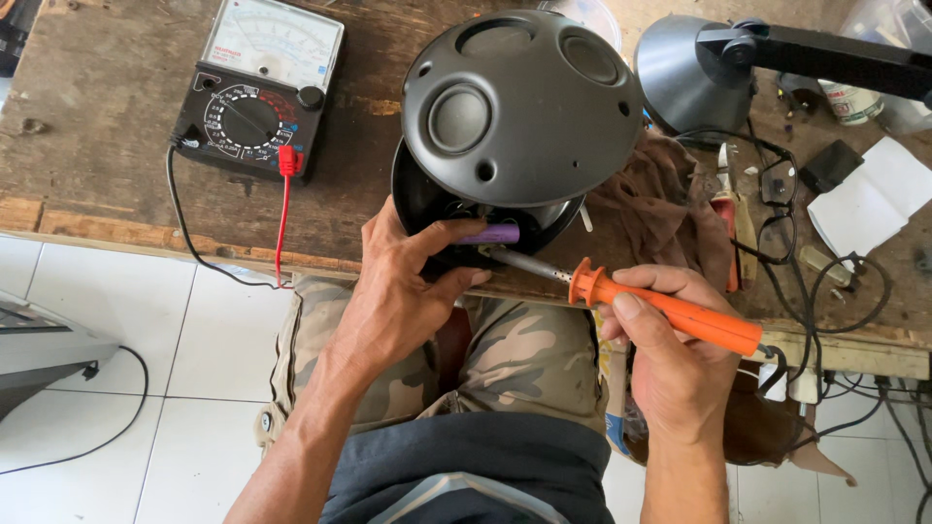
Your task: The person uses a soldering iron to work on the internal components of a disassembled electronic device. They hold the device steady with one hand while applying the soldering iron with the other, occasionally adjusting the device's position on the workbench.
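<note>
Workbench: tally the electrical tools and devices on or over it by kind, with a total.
Analog multimeter: 1
Orange-handled soldering iron, in right hand: 1
Black dome-shaped speaker housing, steadied by left hand: 1
Purple cylindrical battery cell: 1
Black desk lamp: 1
Total: 5

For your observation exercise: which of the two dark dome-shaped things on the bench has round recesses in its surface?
The opened dome housing by the left hand; the lamp shade farther right is smooth.

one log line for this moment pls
left hand: holds purple cell in black round speaker shell | right hand: grips orange soldering iron, tip at cell | multimeter on bench
</note>
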